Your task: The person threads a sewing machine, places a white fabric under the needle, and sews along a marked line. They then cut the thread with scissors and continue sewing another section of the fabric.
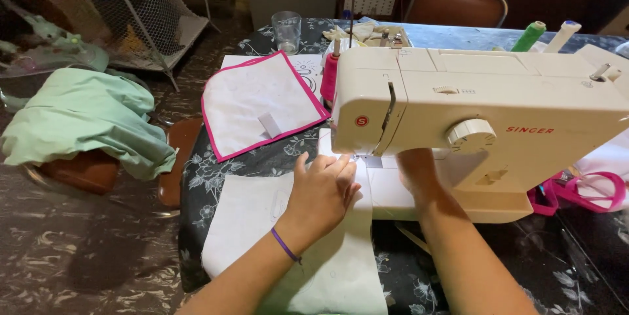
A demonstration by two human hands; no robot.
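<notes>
Pressing flat on a white fabric panel, the left hand lies with its fingers together and stretched toward the needle area, holding nothing but pinning the cloth to the bed of the cream sewing machine. A purple band circles that wrist. The right hand reaches under the machine's arm, behind the head; its fingers are hidden there, so I cannot tell whether they are spread or closed, nor what they touch.

The panel runs from the near table edge up under the presser foot, so its far end sits at the needle while most of its length is on the near side. It shows no coloured edging in view, and I judge this piece to be at an early point of its seam, with most of the stitching left.

Farther back on the dark floral tablecloth lies a white square bordered in pink binding, which looks like a finished piece. A pink thread spool stands just beside the machine's left end, and pink binding tape is heaped at the right. Beyond these stand a clear drinking glass and a green thread cone; off the table to the left, mint-green cloth is draped over a stool.
</notes>
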